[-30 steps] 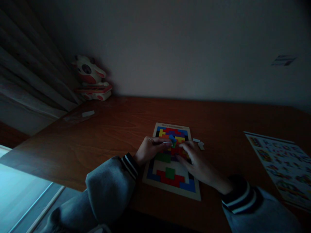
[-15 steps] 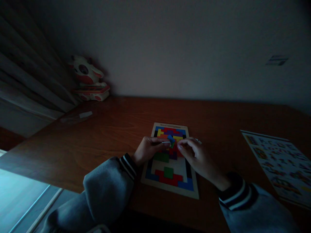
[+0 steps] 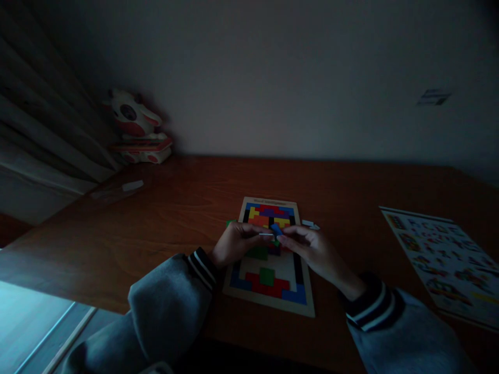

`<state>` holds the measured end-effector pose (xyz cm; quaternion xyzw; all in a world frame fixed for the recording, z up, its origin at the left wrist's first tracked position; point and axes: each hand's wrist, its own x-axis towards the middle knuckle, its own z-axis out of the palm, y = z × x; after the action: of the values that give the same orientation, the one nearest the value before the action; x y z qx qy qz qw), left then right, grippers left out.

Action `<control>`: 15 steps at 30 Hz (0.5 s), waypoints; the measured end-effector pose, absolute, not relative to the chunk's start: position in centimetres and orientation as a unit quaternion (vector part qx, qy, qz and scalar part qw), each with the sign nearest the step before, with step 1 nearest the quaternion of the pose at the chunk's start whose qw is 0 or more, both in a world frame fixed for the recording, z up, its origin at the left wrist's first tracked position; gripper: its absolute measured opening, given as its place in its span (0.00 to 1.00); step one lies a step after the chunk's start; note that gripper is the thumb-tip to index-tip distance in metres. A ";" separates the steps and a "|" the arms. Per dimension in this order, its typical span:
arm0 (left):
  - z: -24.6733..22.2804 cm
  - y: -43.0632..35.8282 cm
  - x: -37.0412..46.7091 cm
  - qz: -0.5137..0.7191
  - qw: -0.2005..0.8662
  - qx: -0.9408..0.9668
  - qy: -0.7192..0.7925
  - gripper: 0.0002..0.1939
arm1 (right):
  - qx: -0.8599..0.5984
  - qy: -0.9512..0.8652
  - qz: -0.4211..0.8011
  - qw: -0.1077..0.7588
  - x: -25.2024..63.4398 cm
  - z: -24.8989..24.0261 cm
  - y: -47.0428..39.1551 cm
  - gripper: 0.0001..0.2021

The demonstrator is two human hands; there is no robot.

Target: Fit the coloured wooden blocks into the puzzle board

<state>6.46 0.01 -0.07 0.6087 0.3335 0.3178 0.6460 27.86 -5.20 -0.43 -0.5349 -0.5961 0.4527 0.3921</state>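
A wooden puzzle board (image 3: 268, 307) with coloured block pieces lies on the table, with bare board showing in its lower middle. Above it, my left hand (image 3: 237, 242) pinches a thin white-edged piece (image 3: 266, 234). My right hand (image 3: 312, 248) has its thumb and fingers closed on a small blue piece (image 3: 276, 230), close to the left fingertips. Something green shows just under the blue piece. A green block (image 3: 267, 276) sits on the board near its bottom. Both hands hide the board's middle.
A printed sheet (image 3: 444, 254) lies at the right. White arrow-like pieces (image 3: 310, 224) are beside the board's right edge, and a green piece (image 3: 229, 222) is at its left. A cow figure (image 3: 138, 127) stands at the back left, near a white scrap (image 3: 133, 185).
My right hand has moved in to the left and closed on the blue piece, which has turned slightly. The view has shifted a little, and the green piece left of the board now shows.
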 end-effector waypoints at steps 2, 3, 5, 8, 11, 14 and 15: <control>0.0 0.0 6.5 0.327 0.640 0.602 0.348 0.15 | -0.534 -0.591 0.458 0.395 28.0 -0.2 -5.1 0.15; 0.0 0.0 6.5 0.333 0.634 0.600 0.357 0.15 | -0.534 -0.588 0.458 0.400 28.1 -0.1 -5.1 0.14; 0.0 0.0 6.5 0.338 0.627 0.596 0.370 0.14 | -0.532 -0.580 0.463 0.408 28.0 0.1 -5.1 0.13; -0.2 0.1 6.5 0.346 0.623 0.593 0.374 0.15 | -0.523 -0.571 0.479 0.415 28.0 0.1 -5.2 0.14; -0.2 0.1 6.6 0.355 0.612 0.594 0.382 0.15 | -0.517 -0.573 0.474 0.425 28.1 -0.2 -5.2 0.19; 0.0 0.2 6.5 0.359 0.601 0.595 0.395 0.16 | -0.518 -0.585 0.452 0.431 28.4 -0.5 -5.0 0.19; 0.0 0.2 6.5 0.364 0.595 0.595 0.400 0.16 | -0.521 -0.586 0.447 0.430 28.6 -0.4 -4.9 0.18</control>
<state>6.50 0.23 0.02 0.5950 0.3998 0.3641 0.5947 28.64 -4.94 -0.40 -0.5213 -0.5862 0.4467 0.4301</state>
